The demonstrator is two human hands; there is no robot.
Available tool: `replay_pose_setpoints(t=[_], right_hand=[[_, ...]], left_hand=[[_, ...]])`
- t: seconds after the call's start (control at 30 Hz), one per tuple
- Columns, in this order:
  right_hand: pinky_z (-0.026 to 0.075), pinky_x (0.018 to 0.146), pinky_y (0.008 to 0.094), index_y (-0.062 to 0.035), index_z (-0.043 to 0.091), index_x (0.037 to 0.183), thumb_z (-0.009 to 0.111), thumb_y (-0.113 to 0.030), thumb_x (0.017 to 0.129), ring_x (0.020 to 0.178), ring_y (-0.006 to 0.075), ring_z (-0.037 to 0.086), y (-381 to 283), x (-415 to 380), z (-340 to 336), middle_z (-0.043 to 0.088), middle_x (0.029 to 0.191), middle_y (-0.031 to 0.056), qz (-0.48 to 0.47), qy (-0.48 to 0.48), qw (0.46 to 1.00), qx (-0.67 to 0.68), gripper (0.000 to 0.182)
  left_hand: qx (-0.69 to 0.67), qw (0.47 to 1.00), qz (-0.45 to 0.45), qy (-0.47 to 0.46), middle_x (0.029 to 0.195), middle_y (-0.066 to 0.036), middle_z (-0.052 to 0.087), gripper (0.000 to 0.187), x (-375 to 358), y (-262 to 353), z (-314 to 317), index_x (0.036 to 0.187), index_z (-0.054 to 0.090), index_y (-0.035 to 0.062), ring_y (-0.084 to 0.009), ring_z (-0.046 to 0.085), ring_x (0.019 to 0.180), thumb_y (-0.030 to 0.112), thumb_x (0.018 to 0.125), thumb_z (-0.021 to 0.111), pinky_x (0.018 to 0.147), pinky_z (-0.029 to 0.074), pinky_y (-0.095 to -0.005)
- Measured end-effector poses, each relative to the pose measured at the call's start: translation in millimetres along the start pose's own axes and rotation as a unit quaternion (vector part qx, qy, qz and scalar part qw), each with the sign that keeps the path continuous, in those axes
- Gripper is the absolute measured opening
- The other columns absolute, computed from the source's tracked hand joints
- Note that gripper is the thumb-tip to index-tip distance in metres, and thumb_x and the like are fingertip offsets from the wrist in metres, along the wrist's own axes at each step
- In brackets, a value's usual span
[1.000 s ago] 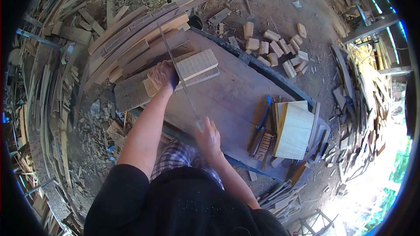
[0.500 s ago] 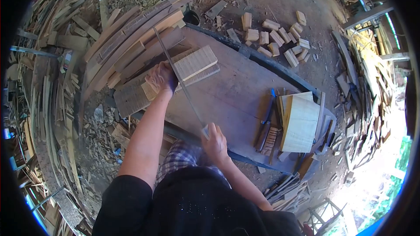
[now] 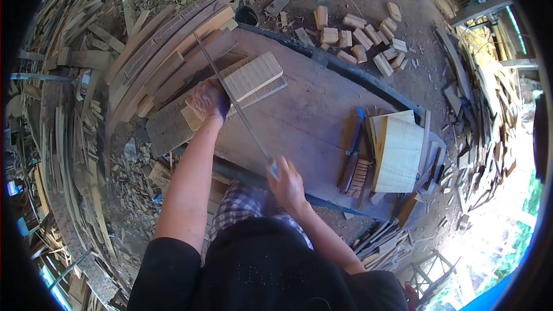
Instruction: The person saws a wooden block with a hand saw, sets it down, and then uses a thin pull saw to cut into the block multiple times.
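Observation:
A thin, long-bladed saw point(image 3: 249, 125) lies across a pale wooden block point(image 3: 253, 76), slanting from upper left down toward me. My right hand point(image 3: 287, 186) is closed around the saw's near end, mostly hiding the handle. Left of the blade, my left hand point(image 3: 207, 100) grips the block from above, its fingers bent over it and the wrist close to the blade. Beneath the block is a rougher greyish board point(image 3: 167, 131), which sticks out at the left. Both pieces rest on a low wooden bench point(image 3: 299, 124). How deep the blade sits in the wood cannot be made out.
Long curved planks point(image 3: 167, 40) are stacked at the bench's left end. Pale cut boards point(image 3: 398, 152) and a dark tool with a blue part point(image 3: 352, 158) lie at the right. Several small wood blocks point(image 3: 362, 38) are scattered on the ground beyond; scrap wood surrounds the bench.
My right hand has drawn back slightly toward me with the saw. The left hand keeps its hold on the block, and the view has shifted a little.

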State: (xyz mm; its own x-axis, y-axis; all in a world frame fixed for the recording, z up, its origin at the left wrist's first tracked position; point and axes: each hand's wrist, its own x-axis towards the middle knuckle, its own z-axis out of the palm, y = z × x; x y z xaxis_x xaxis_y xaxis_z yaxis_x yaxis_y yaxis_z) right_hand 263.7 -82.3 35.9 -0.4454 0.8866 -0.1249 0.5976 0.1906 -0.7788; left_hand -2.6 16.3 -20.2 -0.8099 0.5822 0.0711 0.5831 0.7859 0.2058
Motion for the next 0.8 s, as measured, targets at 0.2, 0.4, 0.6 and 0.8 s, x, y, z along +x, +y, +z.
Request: replay_pose_setpoints(t=[0.2, 0.4, 0.6, 0.8], right_hand=[[0.05, 0.068, 0.0495, -0.0038, 0.05, 0.099, 0.068, -0.014, 0.084, 0.081, 0.0433, 0.061, -15, 47, 17, 0.058, 0.088, 0.0215, -0.016, 0.012, 1.0, 0.0, 0.025], [0.05, 0.067, 0.0501, -0.0038, 0.048, 0.102, 0.068, -0.012, 0.083, 0.08, 0.0453, 0.06, 6, -27, -8, 0.058, 0.088, 0.0218, 0.014, -0.015, 1.0, 0.007, 0.028], [0.048, 0.064, 0.0504, -0.0016, 0.048, 0.096, 0.068, -0.012, 0.086, 0.075, 0.0461, 0.06, -9, 58, 25, 0.059, 0.084, 0.0229, -0.057, 0.029, 0.998, 0.028, 0.024], [0.046, 0.06, 0.0495, -0.0006, 0.047, 0.092, 0.066, -0.012, 0.088, 0.074, 0.0468, 0.059, 4, 0, -3, 0.058, 0.076, 0.0244, -0.007, 0.0, 0.995, 0.095, 0.023]], left_hand=[[0.031, 1.0, 0.003, 0.005, 0.095, -0.007, 0.07, 0.034, 2, 4, -7, 0.082, 0.07, 0.0136, -0.0268, 0.064, 0.095, 0.031, 0.091, 0.042, 0.081, 0.036, -0.0441], [0.031, 0.999, -0.003, 0.017, 0.096, -0.006, 0.07, 0.035, -3, -3, 2, 0.083, 0.07, 0.0133, -0.0249, 0.064, 0.097, 0.029, 0.092, 0.041, 0.083, 0.038, -0.0452], [0.039, 0.998, -0.022, 0.036, 0.094, -0.008, 0.07, 0.035, 1, 6, -1, 0.083, 0.071, 0.0126, -0.0262, 0.064, 0.097, 0.027, 0.092, 0.04, 0.085, 0.038, -0.0462], [0.001, 0.999, -0.027, 0.019, 0.09, -0.005, 0.069, 0.036, -2, 11, -17, 0.08, 0.071, 0.0139, -0.0235, 0.061, 0.097, 0.031, 0.092, 0.042, 0.086, 0.037, -0.0443]])
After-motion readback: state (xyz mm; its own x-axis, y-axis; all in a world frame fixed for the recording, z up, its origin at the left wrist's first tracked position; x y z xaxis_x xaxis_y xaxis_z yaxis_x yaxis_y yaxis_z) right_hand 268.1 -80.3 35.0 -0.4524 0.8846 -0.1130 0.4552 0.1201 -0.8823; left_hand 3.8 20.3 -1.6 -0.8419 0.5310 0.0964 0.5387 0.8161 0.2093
